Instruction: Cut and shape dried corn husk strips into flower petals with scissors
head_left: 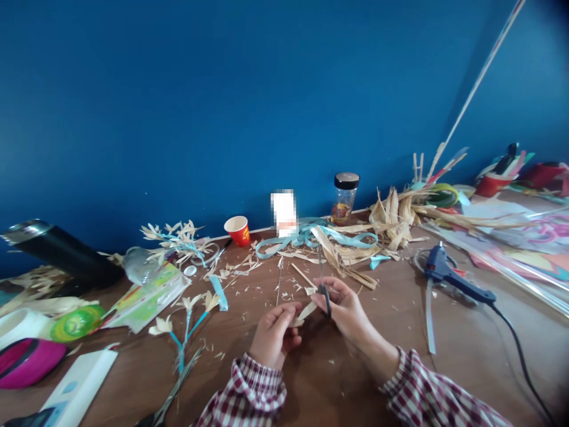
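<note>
My left hand (276,333) is closed, thumb and fingers pinching a small pale piece of corn husk (306,310). Close to its right, my right hand (344,305) is curled round small scissors (326,300) with dark handles, whose thin blades point away from me. A thin pale stick (303,275) with a scrap at its end juts out by the right fingertips; whether the fingers hold it I cannot tell. Left of my hands lie husk flowers (189,303) on blue-wrapped stems. A second, larger pair of scissors (171,396) rests below them.
A blue glue gun (457,279) with a black cord stands at right. Blue ribbon (355,238), dry corn husks (393,213), a lidded jar (344,198) and a red paper cup (239,230) line the wall. At left are a black flask (66,252) and a magenta roll (48,362).
</note>
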The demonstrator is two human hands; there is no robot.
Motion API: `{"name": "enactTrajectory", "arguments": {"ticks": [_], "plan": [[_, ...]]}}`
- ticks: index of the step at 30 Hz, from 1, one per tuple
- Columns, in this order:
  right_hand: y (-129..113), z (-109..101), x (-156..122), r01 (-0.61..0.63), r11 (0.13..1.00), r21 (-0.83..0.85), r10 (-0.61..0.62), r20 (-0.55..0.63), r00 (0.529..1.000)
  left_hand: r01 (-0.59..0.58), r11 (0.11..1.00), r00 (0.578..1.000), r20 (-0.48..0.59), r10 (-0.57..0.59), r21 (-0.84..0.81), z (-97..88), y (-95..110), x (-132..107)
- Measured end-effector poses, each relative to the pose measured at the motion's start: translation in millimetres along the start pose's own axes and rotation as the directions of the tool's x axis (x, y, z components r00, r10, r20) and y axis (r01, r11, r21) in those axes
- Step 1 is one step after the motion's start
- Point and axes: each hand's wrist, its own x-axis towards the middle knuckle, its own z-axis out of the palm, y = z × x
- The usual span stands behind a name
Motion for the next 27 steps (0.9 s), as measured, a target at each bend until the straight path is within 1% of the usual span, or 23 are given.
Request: {"name": "enactTrajectory", "arguments": {"ticks": [5,8,10,13,15,16,19,23,25,27], "plan": [[-3.4,1.2,-0.4,0.064,0.998,0.017,-0.061,-0.128,0.99,-0.023,1.0,0.998,-0.05,0.023,0.01,0.8,2.0,0.9],[-5.4,2.1,-1.0,0.082,0.996,0.04,-0.074,-0.188,0.979,-0.022,1.0,0.998,-0.064,0.023,0.019,1.5,1.0,0.2],[-4.9,3.0,-1.8,0.101,0.993,0.056,-0.087,-0.21,0.974,-0.027,0.999,0.999,-0.028,0.028,0.028,3.0,-0.5,-1.4],[-1.1,5.8,-4.1,0.169,0.984,0.061,-0.151,-0.229,0.962,-0.008,1.0,0.996,0.088,0.007,0.015,6.6,-3.9,-4.5],[2.5,8.2,-6.4,0.194,0.98,0.05,-0.179,-0.217,0.96,0.003,1.0,0.991,0.136,-0.002,-0.004,8.6,-6.2,-5.8],[4.3,9.4,-7.5,0.192,0.98,0.044,-0.179,-0.202,0.963,-0.001,1.0,0.99,0.14,0.002,-0.011,9.2,-7.0,-5.8],[9.0,11.9,-10.5,0.147,0.989,0.028,-0.142,-0.142,0.98,-0.029,0.999,0.995,0.093,0.032,-0.032,8.1,-7.3,-3.4],[13.5,12.7,-13.1,0.059,0.998,0.02,-0.058,-0.04,0.997,-0.061,0.995,0.998,0.012,0.062,-0.074,3.4,-4.8,2.1],[15.6,12.8,-14.5,0.016,1.0,0.021,-0.017,0.021,1.0,-0.08,0.992,0.997,-0.004,0.08,-0.102,2.0,-4.3,3.5],[17.6,13.0,-15.8,-0.008,1.0,0.017,0.007,0.06,0.998,-0.081,0.988,0.997,0.004,0.083,-0.13,1.9,-4.8,3.9]]}}
